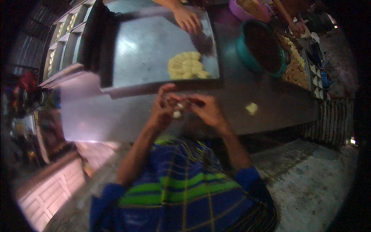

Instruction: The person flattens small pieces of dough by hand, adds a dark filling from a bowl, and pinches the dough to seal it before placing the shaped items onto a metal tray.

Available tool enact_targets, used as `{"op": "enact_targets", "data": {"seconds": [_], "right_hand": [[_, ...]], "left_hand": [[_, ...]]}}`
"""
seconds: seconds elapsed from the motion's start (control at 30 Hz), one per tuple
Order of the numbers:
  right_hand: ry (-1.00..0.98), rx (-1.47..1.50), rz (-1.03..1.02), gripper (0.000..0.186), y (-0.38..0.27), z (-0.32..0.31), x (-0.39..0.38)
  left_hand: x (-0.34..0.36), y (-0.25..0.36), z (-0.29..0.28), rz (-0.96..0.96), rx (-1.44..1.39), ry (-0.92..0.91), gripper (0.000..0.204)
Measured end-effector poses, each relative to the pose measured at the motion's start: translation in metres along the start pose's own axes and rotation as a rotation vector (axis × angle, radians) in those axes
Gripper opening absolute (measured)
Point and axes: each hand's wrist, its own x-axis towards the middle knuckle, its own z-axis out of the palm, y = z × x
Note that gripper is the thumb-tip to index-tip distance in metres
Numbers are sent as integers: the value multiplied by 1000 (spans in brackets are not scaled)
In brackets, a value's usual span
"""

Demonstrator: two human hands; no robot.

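Close to my body, above the near edge of the table, my left hand (pixel 161 110) and my right hand (pixel 208 111) meet with fingers bent. A small pale piece of dough (pixel 177 114) shows between them, held by the left fingers, while the right fingers press at its side. Part of it is hidden by the fingers. Just beyond lies a shiny flat tray (pixel 139 50) with a cluster of yellow dough pieces (pixel 186 65) near its front right corner. One loose dough piece (pixel 252 108) rests on the table to the right of my hand.
Another person's hand (pixel 188 20) reaches over the tray's far side. A teal basin (pixel 240 48) with dark contents and a purple basin (pixel 234 7) stand at the right. Beyond them are many yellow-brown pieces (pixel 295 65). A compartmented rack (pixel 62 48) stands left.
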Motion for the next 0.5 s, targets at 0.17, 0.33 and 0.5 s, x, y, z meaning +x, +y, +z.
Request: {"op": "enact_targets", "data": {"seconds": [0.17, 0.33, 0.5], "right_hand": [[70, -619, -356, 42, 55, 20, -24], [155, -875, -481, 42, 93, 49, -39], [120, -834, -441, 41, 89, 59, -46]], "left_hand": [[-3, 6, -25, 82, 900, 104, 31], [-5, -19, -61, 127, 1305, -8, 26], [-9, -25, -57, 35, 1308, -60, 27]]}}
